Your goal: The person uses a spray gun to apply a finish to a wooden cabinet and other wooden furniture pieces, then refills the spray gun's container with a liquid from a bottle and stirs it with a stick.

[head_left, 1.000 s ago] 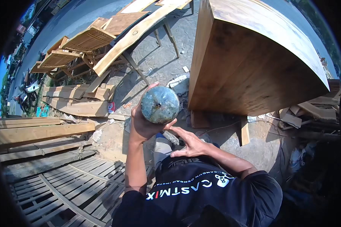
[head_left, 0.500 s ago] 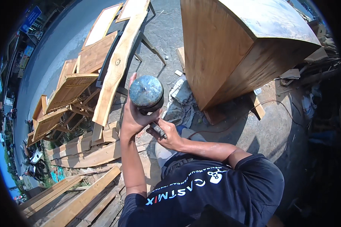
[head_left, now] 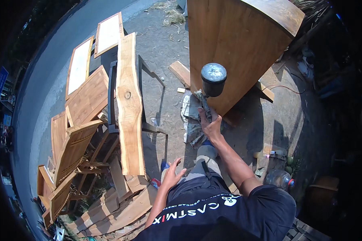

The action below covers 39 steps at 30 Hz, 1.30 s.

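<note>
Spray gun point(head_left: 205, 106), its cup point(head_left: 214, 82) uppermost, is in the right grip point(head_left: 212, 125), fingers wrapped round it, before the box point(head_left: 233, 40); the left grip point(head_left: 172, 176) is empty, fingers spread. Holding it up seems the step in hand; any move calls for clearing the box's edge. Room opens leftward over the ground point(head_left: 173, 116), toward the slab point(head_left: 128, 76).

The left head-worn fisheye looks steeply down over a black shirt point(head_left: 245, 211) — near the left hand point(head_left: 172, 176) and right hand point(head_left: 211, 125) — its wide view reaching the road point(head_left: 46, 94) leftward.
</note>
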### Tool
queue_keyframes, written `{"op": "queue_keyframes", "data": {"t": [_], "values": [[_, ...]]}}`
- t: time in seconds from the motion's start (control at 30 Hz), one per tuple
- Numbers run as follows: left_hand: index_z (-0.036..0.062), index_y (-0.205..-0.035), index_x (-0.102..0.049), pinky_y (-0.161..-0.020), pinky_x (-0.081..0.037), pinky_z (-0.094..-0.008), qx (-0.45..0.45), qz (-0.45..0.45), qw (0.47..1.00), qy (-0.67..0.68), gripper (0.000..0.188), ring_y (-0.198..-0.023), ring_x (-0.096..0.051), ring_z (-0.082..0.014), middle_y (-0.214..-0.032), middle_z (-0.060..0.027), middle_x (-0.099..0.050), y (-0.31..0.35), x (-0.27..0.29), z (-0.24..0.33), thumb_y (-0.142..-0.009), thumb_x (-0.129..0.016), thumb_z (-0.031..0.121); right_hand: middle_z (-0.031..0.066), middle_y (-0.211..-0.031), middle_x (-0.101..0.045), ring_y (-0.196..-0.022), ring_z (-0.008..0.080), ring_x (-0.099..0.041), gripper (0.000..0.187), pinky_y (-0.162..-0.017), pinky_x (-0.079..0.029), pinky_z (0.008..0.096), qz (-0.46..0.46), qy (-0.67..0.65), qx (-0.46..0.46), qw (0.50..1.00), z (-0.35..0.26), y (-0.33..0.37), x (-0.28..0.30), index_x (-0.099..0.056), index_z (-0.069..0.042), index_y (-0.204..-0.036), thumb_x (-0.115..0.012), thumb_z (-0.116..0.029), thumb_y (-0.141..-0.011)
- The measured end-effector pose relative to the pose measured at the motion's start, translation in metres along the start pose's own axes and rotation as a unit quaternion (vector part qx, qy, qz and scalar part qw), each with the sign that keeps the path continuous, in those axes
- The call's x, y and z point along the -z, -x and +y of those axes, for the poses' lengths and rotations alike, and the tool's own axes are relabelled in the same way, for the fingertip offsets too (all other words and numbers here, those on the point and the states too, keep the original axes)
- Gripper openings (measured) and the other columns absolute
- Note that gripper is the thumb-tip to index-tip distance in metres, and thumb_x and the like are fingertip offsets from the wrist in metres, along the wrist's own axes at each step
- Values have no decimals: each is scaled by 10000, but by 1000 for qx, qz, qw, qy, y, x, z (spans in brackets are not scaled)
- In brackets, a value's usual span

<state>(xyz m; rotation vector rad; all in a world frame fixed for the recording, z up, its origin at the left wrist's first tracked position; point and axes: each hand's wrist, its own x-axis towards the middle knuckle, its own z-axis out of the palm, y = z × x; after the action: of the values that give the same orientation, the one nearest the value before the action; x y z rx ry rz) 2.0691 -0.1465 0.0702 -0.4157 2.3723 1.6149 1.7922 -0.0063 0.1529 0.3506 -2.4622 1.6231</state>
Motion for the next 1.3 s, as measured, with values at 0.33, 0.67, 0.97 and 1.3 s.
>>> {"op": "queue_keyframes", "data": {"t": [0.33,0.67,0.97,1.3], "values": [[140,-1530,-556,-1284,-243,-464,200,-114,973,25,605,-1577,-285,-410,-1671,-257,-363,177,18,-195,-1063,-544,525,111,-604,-599,-525,213,-573,460,-577,-479,393,174,173,65,967,-94,-152,-43,-700,-16,-895,-733,-461,-1011],[98,-1679,-242,-1254,-283,-426,315,124,877,343,767,-1540,-345,-347,-1671,-246,-341,181,12,-285,-1061,-571,411,123,-576,-601,-542,349,-637,517,-563,-480,438,281,152,241,917,-190,-256,-59,-620,-35,-781,-717,-490,-1008],[85,-1662,-291,-1247,-289,-421,437,23,876,205,743,-1522,-375,-355,-1657,-242,-376,203,43,-330,-1056,-572,410,168,-604,-610,-609,411,-647,561,-609,-482,470,254,227,119,933,-125,-231,-114,-649,-26,-815,-684,-550,-1011],[89,-1661,-310,-1251,-272,-406,447,10,874,189,730,-1532,-355,-338,-1658,-236,-374,190,67,-346,-1057,-576,400,136,-654,-671,-629,342,-654,596,-646,-512,438,264,256,164,915,-176,-268,-121,-691,-25,-820,-686,-594,-994]]}}
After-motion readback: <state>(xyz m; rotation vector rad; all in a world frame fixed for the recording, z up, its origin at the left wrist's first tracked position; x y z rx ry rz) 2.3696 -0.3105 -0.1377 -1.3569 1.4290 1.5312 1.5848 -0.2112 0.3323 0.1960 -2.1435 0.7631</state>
